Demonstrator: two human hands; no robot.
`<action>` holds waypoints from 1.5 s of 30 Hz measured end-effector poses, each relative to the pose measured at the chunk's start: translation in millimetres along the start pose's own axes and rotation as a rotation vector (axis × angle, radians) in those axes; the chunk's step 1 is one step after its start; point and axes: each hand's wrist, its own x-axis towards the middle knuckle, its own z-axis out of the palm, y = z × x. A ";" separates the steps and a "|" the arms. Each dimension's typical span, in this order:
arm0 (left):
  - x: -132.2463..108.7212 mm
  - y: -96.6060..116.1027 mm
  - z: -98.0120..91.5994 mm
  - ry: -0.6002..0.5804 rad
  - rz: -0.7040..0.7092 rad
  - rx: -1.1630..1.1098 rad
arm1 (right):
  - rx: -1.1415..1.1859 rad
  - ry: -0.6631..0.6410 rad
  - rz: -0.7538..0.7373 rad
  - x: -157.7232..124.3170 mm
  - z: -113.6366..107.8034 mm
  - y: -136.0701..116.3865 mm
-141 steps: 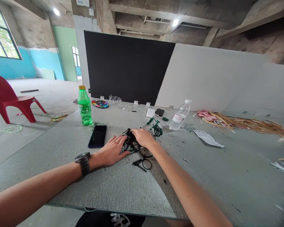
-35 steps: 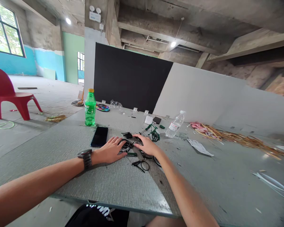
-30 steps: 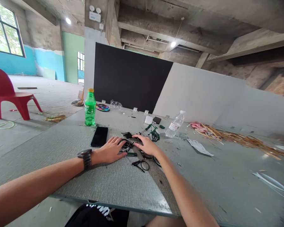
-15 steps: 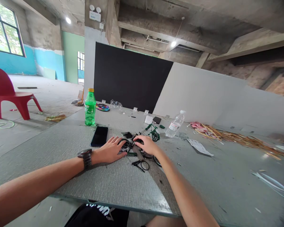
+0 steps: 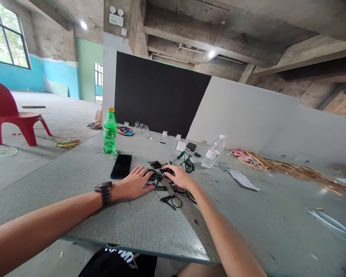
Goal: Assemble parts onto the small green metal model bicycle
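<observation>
My left hand (image 5: 136, 182) lies flat on the table, its fingers spread beside a small black wheel (image 5: 152, 175) of a model bicycle. Thumb and fingers of my right hand (image 5: 179, 175) curl around a small black part (image 5: 163, 170), whose exact kind is unclear. Loose model parts lie around both hands, among them a dark green bar (image 5: 160, 188) and a black piece with a ring (image 5: 176, 201). Partly behind my right forearm is another wheel (image 5: 191, 196). A green model bicycle frame with one wheel (image 5: 187, 161) stands just beyond my right hand.
A black phone (image 5: 121, 166) and a green drink bottle (image 5: 110, 130) are on the left. To the right stand a clear water bottle (image 5: 213, 152) and a printed sheet (image 5: 243, 179). A paint palette (image 5: 125, 131) and crumpled clear plastic (image 5: 141, 127) lie farther back.
The fingers of my right hand have shifted slightly, and the black part shows more at their tips. My left hand has stayed in place.
</observation>
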 end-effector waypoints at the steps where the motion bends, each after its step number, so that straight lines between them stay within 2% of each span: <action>1: 0.0 0.5 -0.5 0.000 0.000 0.002 | 0.008 0.001 0.006 0.1 0.2 0.2; 9: 0.3 4.1 -4.5 -0.009 -0.009 0.020 | 0.004 0.042 -0.064 1.4 2.7 2.0; 18: 0.1 4.7 -5.5 -0.021 -0.023 0.014 | -0.021 0.017 -0.047 -0.3 2.5 5.8; 29: -0.2 5.1 -4.6 -0.004 -0.016 0.057 | -0.014 -0.010 -0.101 -0.3 0.5 -5.8; 39: -1.2 3.6 -1.1 -0.004 -0.030 0.088 | -0.027 0.008 -0.067 2.3 2.7 1.8; 45: -0.1 6.3 -6.3 -0.034 -0.033 0.074 | -0.004 -0.013 -0.005 2.1 0.4 -1.5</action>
